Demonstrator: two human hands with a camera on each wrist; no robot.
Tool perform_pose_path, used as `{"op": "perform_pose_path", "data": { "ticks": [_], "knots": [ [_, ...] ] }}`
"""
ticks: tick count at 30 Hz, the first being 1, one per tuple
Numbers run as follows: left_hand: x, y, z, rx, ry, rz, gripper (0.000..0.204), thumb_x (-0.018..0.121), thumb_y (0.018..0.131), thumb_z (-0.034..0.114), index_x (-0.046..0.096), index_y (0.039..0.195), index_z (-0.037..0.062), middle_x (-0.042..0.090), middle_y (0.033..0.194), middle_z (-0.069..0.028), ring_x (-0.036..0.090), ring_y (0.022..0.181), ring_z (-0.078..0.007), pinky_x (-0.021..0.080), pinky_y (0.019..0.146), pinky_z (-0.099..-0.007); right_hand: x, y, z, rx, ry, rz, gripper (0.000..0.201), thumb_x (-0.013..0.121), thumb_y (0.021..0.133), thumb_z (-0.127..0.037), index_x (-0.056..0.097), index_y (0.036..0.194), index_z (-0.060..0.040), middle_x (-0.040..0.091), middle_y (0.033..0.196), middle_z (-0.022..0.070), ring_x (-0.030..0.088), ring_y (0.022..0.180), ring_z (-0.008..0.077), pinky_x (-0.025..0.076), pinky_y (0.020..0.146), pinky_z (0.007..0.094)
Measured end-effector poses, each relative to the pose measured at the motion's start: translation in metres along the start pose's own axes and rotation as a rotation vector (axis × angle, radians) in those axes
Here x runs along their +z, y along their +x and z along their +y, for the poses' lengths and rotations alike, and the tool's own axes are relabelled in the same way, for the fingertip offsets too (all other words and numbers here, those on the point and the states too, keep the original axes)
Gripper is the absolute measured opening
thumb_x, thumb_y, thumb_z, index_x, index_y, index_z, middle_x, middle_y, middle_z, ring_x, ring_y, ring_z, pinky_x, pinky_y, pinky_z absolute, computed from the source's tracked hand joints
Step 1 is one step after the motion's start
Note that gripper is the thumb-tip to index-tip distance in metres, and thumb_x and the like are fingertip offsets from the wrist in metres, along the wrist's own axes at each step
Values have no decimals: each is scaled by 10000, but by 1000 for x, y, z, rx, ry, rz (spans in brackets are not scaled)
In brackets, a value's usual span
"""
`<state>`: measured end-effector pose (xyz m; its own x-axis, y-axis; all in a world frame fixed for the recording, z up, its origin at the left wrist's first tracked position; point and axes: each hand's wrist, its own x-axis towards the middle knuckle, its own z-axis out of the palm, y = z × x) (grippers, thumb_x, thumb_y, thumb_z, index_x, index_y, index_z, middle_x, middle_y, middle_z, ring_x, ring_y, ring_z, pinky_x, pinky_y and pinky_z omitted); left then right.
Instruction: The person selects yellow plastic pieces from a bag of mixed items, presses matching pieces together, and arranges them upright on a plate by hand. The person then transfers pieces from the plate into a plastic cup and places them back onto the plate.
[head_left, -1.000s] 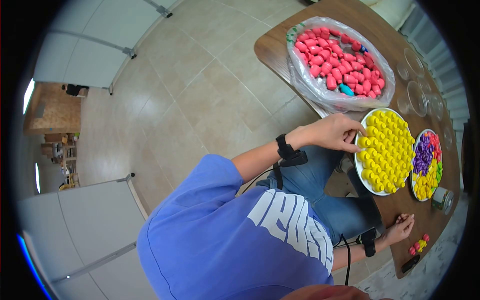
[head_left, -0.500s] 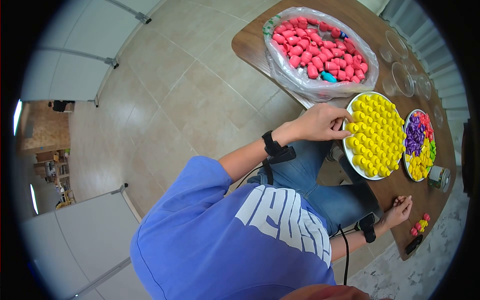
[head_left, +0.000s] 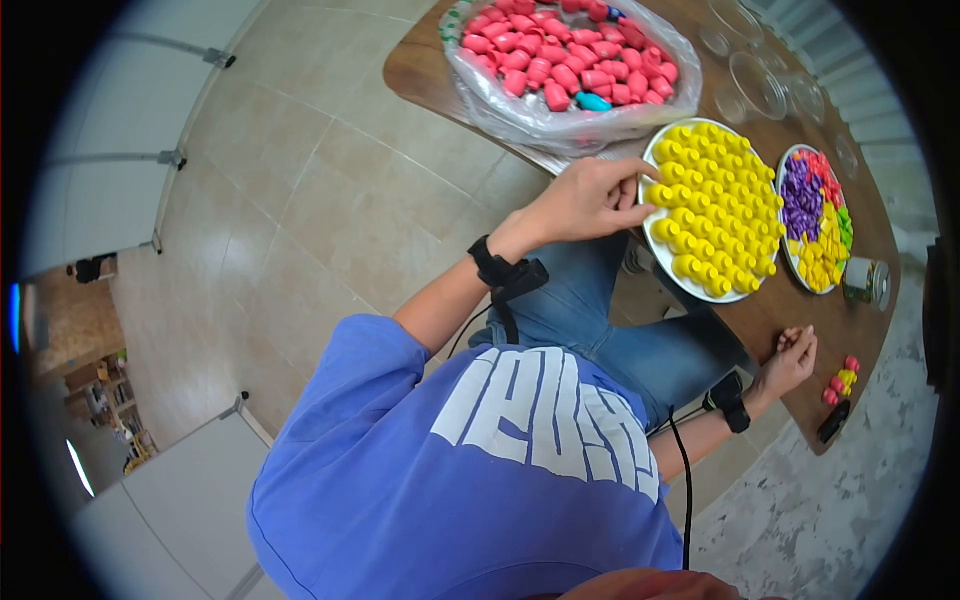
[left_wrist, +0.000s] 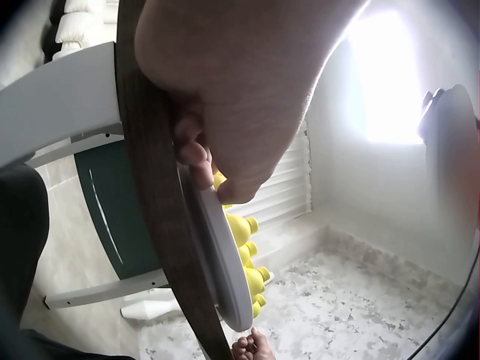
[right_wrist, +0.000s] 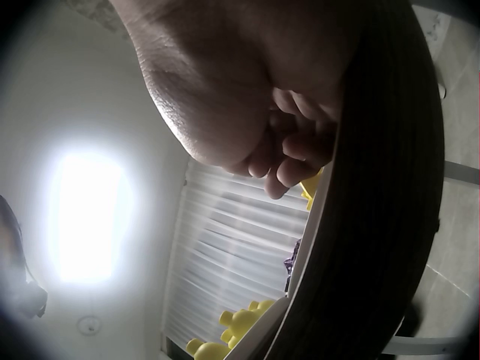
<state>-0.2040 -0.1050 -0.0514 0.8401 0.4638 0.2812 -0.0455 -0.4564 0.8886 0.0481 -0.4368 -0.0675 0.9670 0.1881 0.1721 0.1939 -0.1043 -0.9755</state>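
In the head view my left hand [head_left: 600,200] is at the near rim of a white plate [head_left: 655,240] crowded with upright yellow bottle-shaped pieces [head_left: 715,205]. Its thumb and index finger pinch one yellow piece [head_left: 656,194] at the rim. The left wrist view shows these fingertips close against the plate's edge [left_wrist: 217,251]. My right hand [head_left: 790,362] rests at the table's edge, fingers loosely curled and holding nothing. Beside it lie a few pink and yellow pieces [head_left: 842,380] and a small black object [head_left: 833,421].
A clear plastic bag [head_left: 570,130] holds many pink bottle-shaped pieces and a teal one [head_left: 593,102]. A second plate [head_left: 792,258] carries small purple, yellow, red and green pieces. Near it are a lidded jar [head_left: 866,282] and several clear round containers [head_left: 757,88].
The head view has turned, so the table and its things sit farther left and higher. Both hands keep nearly the same places, the left at the same plate rim.
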Motion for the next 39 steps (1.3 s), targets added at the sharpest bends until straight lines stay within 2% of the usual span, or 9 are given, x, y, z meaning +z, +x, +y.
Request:
{"op": "perform_pose_path", "data": {
  "ticks": [15, 25, 35, 39],
  "knots": [
    [0, 0, -3, -47, -22, 0, 433, 806, 872, 145, 589, 1233, 48, 562, 646, 17, 503, 547, -69, 413, 539, -238, -1, 0, 1, -7, 2, -22, 345, 562, 1100, -257, 530, 809, -74, 538, 760, 0, 454, 677, 56, 352, 606, 211],
    [-1, 0, 0, -56, -26, -4, 459, 792, 892, 137, 575, 1285, 42, 571, 664, 26, 487, 559, -47, 392, 537, -222, -1, 0, 3, -3, -16, 4, 339, 565, 1099, -265, 554, 821, -72, 556, 769, 0, 470, 688, 54, 355, 609, 210],
    [1, 1, -1, -106, -70, 5, 403, 763, 927, 127, 572, 1271, 37, 562, 689, 33, 475, 577, -34, 391, 539, -221, -3, 1, 4, -7, -15, -16, 352, 560, 1101, -269, 557, 810, -72, 556, 767, -2, 463, 684, 52, 353, 609, 210],
    [0, 0, -3, -90, -47, -2, 325, 770, 923, 126, 605, 1187, 32, 559, 687, 38, 477, 584, -30, 387, 539, -219, -3, 1, 4, -13, -15, -21, 354, 559, 1102, -266, 557, 807, -71, 558, 767, 0, 468, 686, 53, 355, 607, 212]
  ]
}}
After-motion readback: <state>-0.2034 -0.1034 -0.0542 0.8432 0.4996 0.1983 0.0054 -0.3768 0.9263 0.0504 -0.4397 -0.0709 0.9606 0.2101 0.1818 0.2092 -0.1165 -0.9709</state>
